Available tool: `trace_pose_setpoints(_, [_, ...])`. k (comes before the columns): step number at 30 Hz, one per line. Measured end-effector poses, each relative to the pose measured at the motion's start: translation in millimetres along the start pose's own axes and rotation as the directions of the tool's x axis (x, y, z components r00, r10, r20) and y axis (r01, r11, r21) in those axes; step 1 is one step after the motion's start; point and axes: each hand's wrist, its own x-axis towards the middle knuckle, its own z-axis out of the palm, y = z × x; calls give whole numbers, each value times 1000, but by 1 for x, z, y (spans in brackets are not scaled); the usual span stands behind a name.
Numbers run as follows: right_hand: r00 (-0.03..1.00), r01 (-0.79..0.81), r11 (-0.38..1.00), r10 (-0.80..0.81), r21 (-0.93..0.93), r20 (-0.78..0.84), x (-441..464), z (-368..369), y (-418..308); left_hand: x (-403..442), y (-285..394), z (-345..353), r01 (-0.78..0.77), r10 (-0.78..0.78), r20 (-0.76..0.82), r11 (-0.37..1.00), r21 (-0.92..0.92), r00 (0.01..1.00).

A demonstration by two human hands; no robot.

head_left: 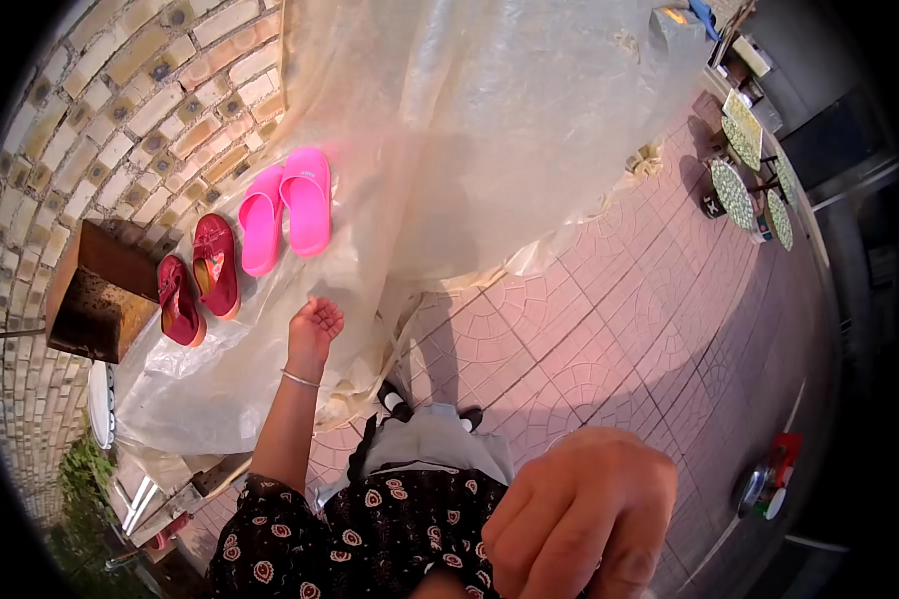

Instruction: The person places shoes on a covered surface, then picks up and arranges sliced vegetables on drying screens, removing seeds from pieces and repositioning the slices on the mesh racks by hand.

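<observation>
My left hand (316, 327) hangs over the clear plastic sheet (440, 190), palm partly up. Its fingers are loosely curled and hold nothing; a bracelet circles the wrist. Just beyond it, a pair of pink slippers (310, 205) lies side by side on the plastic. To their left stands a pair of dark red shoes (215, 265), with a patterned lining showing. Large and close to the camera is my right hand (589, 509), its fingers folded down and pressed together. Whatever it may hold is hidden behind the knuckles.
A rusty metal box (120, 290) sits against the brick wall (140, 110) on the left. Pinkish paving tiles (589, 319) cover the ground to the right. Round green-patterned stools (732, 195) stand at the far right. Below them is a metal bowl (752, 489) beside red items.
</observation>
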Motion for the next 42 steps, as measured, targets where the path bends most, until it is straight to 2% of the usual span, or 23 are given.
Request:
trace_pose_setpoints(3, [990, 144, 985, -142, -95, 23, -18, 9, -43, -23, -45, 10, 120, -110, -77, 984, 134, 991])
trace_pose_setpoints(5, [994, 105, 985, -108, -137, -12, -39, 16, -75, -40, -87, 22, 182, -174, -57, 957, 227, 983])
trace_pose_setpoints(7, [989, -96, 986, 79, -140, -121, -56, 29, -119, -59, -122, 54, 281, -293, -28, 882, 379, 956])
trace_pose_setpoints(8, [988, -120, 990, 111, -80, -108, -71, 25, -133, -67, -145, 67, 313, -360, 17, 833, 455, 933])
trace_pose_setpoints(11, [975, -95, 988, 68, -119, -212, -130, 31, -164, -102, -197, 122, 348, -596, 121, 608, 713, 794])
trace_pose_setpoints(13, [927, -124, 982, 64, -142, -370, -148, 42, -187, -116, -229, 146, 253, -715, 139, 413, 875, 685])
trace_pose_setpoints(15, [854, -143, 982, 58, -124, -517, -173, 48, -202, -125, -254, 160, -305, -750, 432, 314, 899, 501])
trace_pose_setpoints(17, [756, -143, 986, 57, -80, -653, -194, 49, -216, -134, -267, 180, -570, -859, 394, 153, 807, 327])
trace_pose_setpoints(18, [737, -200, 975, 87, -93, -670, -200, 45, -224, -131, -267, 185, -553, -892, 365, 168, 816, 267])
trace_pose_setpoints(21, [683, -259, 959, 98, -114, -724, -225, 24, -236, -120, -264, 207, -559, -916, 145, -98, 823, 374])
trace_pose_setpoints(22, [672, -308, 944, 124, -123, -730, -229, 14, -243, -112, -259, 212, -615, -924, 226, -13, 788, 308])
trace_pose_setpoints(24, [646, -341, 937, 170, -82, -744, -232, -10, -256, -90, -237, 223, -712, -893, 278, -65, 699, 354])
trace_pose_setpoints(26, [660, -366, 928, 208, -67, -722, -228, -43, -262, -56, -211, 217, -606, -683, 429, -25, 795, 591])
trace_pose_setpoints(28, [693, -395, 915, 240, -80, -680, -216, -77, -265, -33, -181, 220, -491, -546, 378, -73, 868, 748])
trace_pose_setpoints(29, [662, -460, 887, 307, -46, -683, -213, -95, -264, -26, -168, 233, -399, -516, 292, -106, 911, 805])
trace_pose_setpoints(31, [592, -577, 817, 425, 8, -685, -208, -129, -259, 3, -167, 222, -361, -408, 297, -88, 928, 863])
trace_pose_setpoints(32, [588, -604, 797, 438, -8, -680, -211, -145, -254, 19, -176, 226, -272, -418, 254, 17, 962, 872])
trace_pose_setpoints(34, [480, -660, 748, 487, 65, -729, -228, -169, -250, 40, -197, 237, -78, -473, 173, 214, 974, 864])
trace_pose_setpoints(35, [434, -686, 723, 503, 88, -748, -235, -189, -249, 51, -211, 255, -41, -521, 163, 238, 970, 838])
trace_pose_setpoints(37, [267, -819, 561, 560, 122, -785, -263, -209, -250, 67, -249, 297, -281, -507, 257, 30, 959, 823])
trace_pose_setpoints(39, [185, -905, 417, 557, 80, -809, -289, -235, -252, 75, -280, 336, -419, -489, 427, 133, 898, 761])
trace_pose_setpoints(41, [93, -991, 132, 574, -21, -813, -312, -247, -259, 79, -293, 386, -360, -621, 438, 257, 897, 650])
trace_pose_setpoints(42, [67, -996, -5, 570, -85, -819, -336, -254, -258, 84, -301, 407, -429, -646, 458, 217, 877, 610])
